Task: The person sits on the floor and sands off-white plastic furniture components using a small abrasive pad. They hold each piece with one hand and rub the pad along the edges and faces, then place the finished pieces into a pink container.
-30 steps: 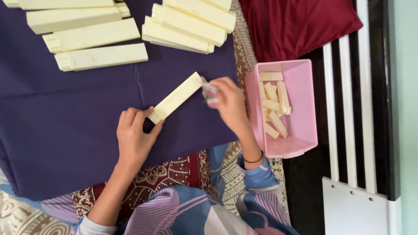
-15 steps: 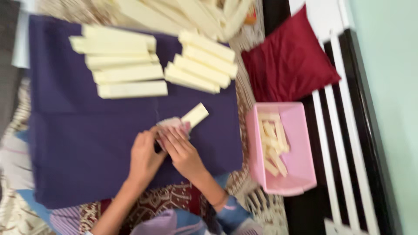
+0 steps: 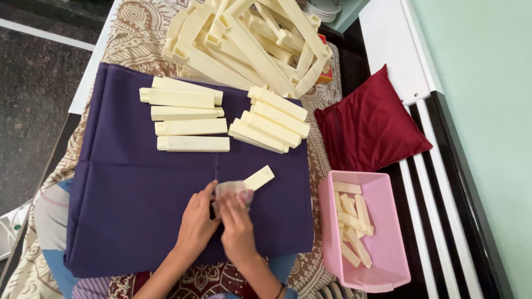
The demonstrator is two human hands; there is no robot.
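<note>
- Cream plastic bar (image 3: pixel 258 178), short and flat, lies aslant on the purple cloth (image 3: pixel 138 210); its near end is buried under a crumpled pale wipe (image 3: pixel 234 191) that both hands press around it.
- Left hand (image 3: pixel 197 224): fingers curled close, pinching the wipe and the covered end of the bar from the left side.
- Right hand (image 3: pixel 238 232): fingers narrow and bent over the wipe from below, touching the left hand's fingertips.
- Risk, judged: only one end of the bar is gripped, so the free end could lever out of the pinch and skid across the cloth.
- Risk, judged: the cloth is loose and creased under the hands; a hard rub could drag it and disturb the row of five long cream bars (image 3: pixel 188 113) and the slanted stack (image 3: pixel 271 122) beyond it.
- Risk, judged: the pink bin (image 3: pixel 388 271) of short cream pieces sits at the cloth's right edge, near the right forearm; a wide elbow swing could tip it.
- Hard to make out: how much of the bar lies beneath the wipe, whether the wipe is cloth or paper, and the exact finger contact.
- Cut off: the heap of cream frames (image 3: pixel 249 39) runs past the top edge; the red cushion (image 3: pixel 368 122) hides whatever lies under it.
</note>
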